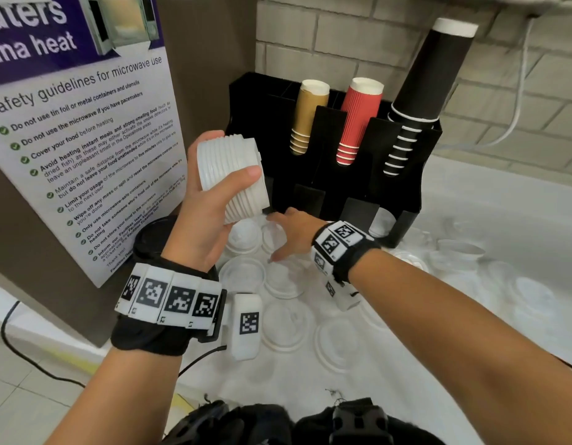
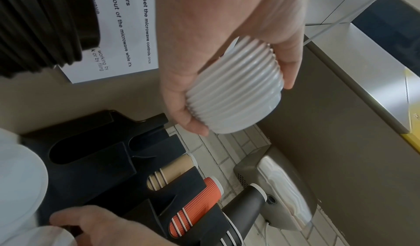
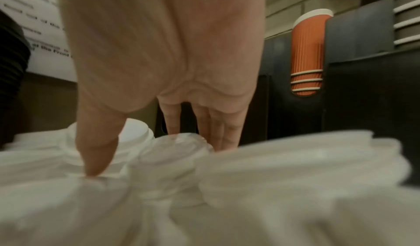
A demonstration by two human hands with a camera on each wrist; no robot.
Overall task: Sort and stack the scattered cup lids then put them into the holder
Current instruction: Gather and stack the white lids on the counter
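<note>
Lids [image 1: 230,175] stacked in left hand [image 1: 201,216]; right hand [image 1: 291,232] reaches scattered ones.

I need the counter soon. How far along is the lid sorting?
Partly done. The left hand holds a stack of white lids. The right hand reaches for a clear lid. Many loose lids remain scattered beside the holder.

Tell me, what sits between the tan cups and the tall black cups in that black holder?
A stack of red ribbed cups stands between the tan cups and the black cups in the black holder, clearest in the head view.
</note>
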